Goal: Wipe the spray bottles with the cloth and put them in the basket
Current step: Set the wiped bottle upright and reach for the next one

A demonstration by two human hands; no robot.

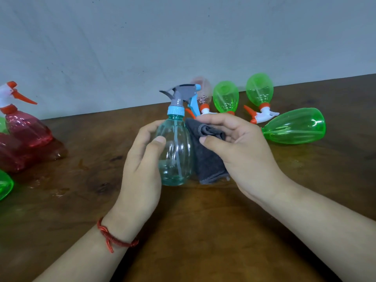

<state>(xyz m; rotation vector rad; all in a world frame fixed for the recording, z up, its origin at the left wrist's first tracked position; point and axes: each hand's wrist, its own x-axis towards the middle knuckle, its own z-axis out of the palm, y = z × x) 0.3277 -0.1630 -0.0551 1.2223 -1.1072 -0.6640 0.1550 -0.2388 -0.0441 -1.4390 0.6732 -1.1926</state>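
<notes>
Left hand: the left hand grips the teal bottle from its left side, with the thumb across the front of the body and the fingers curled round behind.
Right hand: the right hand pinches a bunched fold of the grey cloth between thumb and fingers.
Teal bottle: clear and upright at the middle of the view, between the two hands. It has a blue collar and a grey trigger head. Its base sits low over the worktop; I cannot tell whether it touches.
Grey cloth: it lies against the right side of the teal bottle, and its loose end hangs down to about the level of the bottle's base.
Green bottles: three lie on their sides behind and to the right of the hands. One is the middle green bottle, another the rear green bottle with its orange and white trigger toward the viewer, and the third the near green bottle, just beside the right hand.
Pink bottle: the pale pink bottle lies behind the teal bottle's trigger head, partly hidden.
Left side: the red bottles are grouped at the left, one of them upright with an orange trigger. Part of another green one, the edge bottle, shows below them.
Wrist: a red cord bracelet is on the left wrist.
Backdrop: a grey wall rises behind the worktop.
</notes>
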